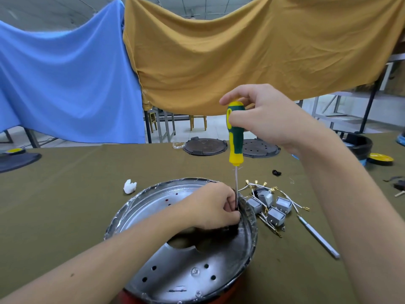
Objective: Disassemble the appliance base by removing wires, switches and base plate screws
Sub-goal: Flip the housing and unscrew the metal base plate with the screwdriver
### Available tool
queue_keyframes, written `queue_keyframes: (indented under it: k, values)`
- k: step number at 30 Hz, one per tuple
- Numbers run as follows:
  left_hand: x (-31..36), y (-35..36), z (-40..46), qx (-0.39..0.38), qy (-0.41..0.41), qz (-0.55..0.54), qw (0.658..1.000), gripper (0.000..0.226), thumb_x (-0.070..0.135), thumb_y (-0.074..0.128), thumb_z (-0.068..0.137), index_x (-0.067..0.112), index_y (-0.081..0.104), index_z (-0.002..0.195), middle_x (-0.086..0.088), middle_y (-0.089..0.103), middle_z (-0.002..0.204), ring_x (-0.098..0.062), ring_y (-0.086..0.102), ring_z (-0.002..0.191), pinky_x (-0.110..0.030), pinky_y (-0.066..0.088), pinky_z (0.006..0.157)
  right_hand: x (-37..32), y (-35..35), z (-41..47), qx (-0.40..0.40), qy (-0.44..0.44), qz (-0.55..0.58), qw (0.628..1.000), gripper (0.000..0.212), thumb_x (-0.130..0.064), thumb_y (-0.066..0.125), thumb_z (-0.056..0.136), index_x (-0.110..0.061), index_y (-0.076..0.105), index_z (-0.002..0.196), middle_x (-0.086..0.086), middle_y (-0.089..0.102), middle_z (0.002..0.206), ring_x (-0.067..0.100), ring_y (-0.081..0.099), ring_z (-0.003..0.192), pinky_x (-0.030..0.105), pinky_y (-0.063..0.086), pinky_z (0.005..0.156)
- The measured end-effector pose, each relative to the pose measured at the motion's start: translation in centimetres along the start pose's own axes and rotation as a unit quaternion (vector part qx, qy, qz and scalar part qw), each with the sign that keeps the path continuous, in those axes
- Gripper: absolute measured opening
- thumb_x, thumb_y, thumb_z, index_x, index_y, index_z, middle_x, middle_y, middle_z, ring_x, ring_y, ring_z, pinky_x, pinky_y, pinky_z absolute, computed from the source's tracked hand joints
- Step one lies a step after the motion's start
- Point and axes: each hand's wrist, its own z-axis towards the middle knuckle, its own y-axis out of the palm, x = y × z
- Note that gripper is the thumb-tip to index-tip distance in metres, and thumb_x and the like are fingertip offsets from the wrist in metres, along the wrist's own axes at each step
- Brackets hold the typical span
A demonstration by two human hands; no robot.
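The round metal appliance base point(153, 207) lies on the olive table with its silver base plate point(186, 266) up; two screws point(195, 271) show near the front. My right hand point(260, 115) grips the green-and-yellow handle of a screwdriver point(235, 137) standing upright. Its shaft goes down to the base's right inner rim. There my left hand point(212, 205) curls its fingers round the shaft's lower end; the tip is hidden. Several removed grey switches point(276, 216) with white wires point(291, 200) lie just right of the base.
A white slim tool point(317, 238) lies right of the switches. A crumpled white scrap point(129, 186) sits left of the base. Two dark round plates point(205, 146) lie at the table's far edge, a small black part point(276, 172) nearer. Blue and mustard cloths hang behind.
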Motion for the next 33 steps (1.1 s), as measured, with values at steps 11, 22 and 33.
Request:
queue_keyframes:
  k: [11, 22, 33]
  values:
    - [-0.1, -2.2, -0.7, 0.048, -0.011, -0.122, 0.991, 0.013, 0.025, 0.065, 0.091, 0.02, 0.06, 0.08, 0.014, 0.059, 0.062, -0.006, 0.055, 0.058, -0.025, 0.054, 0.064, 0.3, -0.1, 0.2, 0.126, -0.043, 0.047, 0.99, 0.042, -0.022, 0.068, 0.082, -0.033, 0.058, 0.12, -0.007, 0.061, 0.095, 0.025, 0.065, 0.089, 0.048, 0.057, 0.084]
    - [-2.8, -6.1, -5.4, 0.046, -0.091, -0.267, 0.958, 0.009, 0.02, 0.066, 0.095, 0.013, 0.068, 0.092, 0.001, 0.066, 0.078, -0.009, 0.066, 0.074, -0.028, 0.059, 0.077, 3.8, 0.0, -0.8, 0.168, 0.087, 0.255, 0.948, 0.032, -0.015, 0.074, 0.09, -0.012, 0.059, 0.118, 0.01, 0.062, 0.102, 0.009, 0.073, 0.072, 0.033, 0.062, 0.067]
    - [-2.6, -5.1, -9.4, 0.134, -0.124, -0.337, 0.923, 0.008, 0.016, 0.064, 0.095, 0.013, 0.069, 0.091, -0.001, 0.062, 0.08, -0.007, 0.06, 0.072, -0.023, 0.052, 0.07, 7.9, 0.6, -8.3, 0.245, 0.26, 0.398, 0.845, 0.042, -0.029, 0.075, 0.089, -0.007, 0.051, 0.115, 0.01, 0.067, 0.098, 0.015, 0.071, 0.063, 0.028, 0.061, 0.066]
